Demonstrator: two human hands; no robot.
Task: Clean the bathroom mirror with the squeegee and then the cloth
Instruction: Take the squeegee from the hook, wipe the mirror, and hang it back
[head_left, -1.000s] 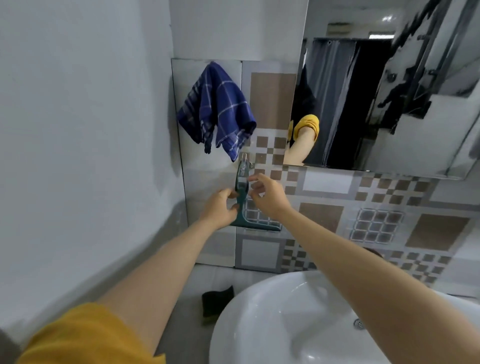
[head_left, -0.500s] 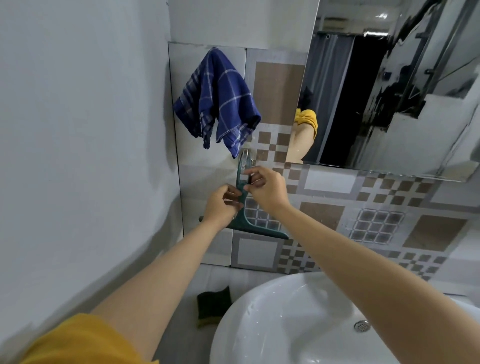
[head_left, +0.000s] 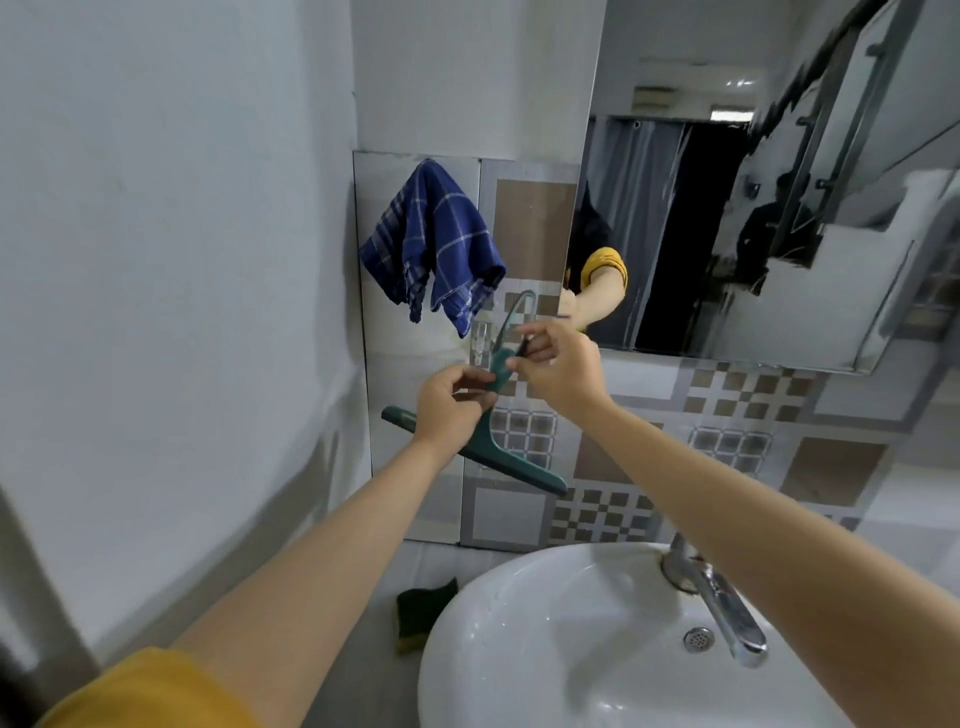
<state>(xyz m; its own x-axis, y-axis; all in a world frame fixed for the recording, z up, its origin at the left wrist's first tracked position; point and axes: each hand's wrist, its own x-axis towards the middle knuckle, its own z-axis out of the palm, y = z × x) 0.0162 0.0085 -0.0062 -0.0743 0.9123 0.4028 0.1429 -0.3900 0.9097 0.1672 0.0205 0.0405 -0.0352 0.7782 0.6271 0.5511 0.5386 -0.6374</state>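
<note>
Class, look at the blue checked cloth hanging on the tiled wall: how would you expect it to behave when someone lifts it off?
The blue checked cloth hangs in loose folds with drooping corners, so it is probably floppy and would sag around a hand. It looks thin, so likely light. Being soft fabric, it seems unlikely to break or roll.

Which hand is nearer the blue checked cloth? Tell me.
Right. The right hand is up at the squeegee's handle, just below and right of the blue checked cloth. The left hand grips lower on the handle.

Our left hand (head_left: 451, 402) and right hand (head_left: 558, 366) grip the teal plastic squeegee (head_left: 488, 447) below the blue checked cloth (head_left: 434, 244).
</note>
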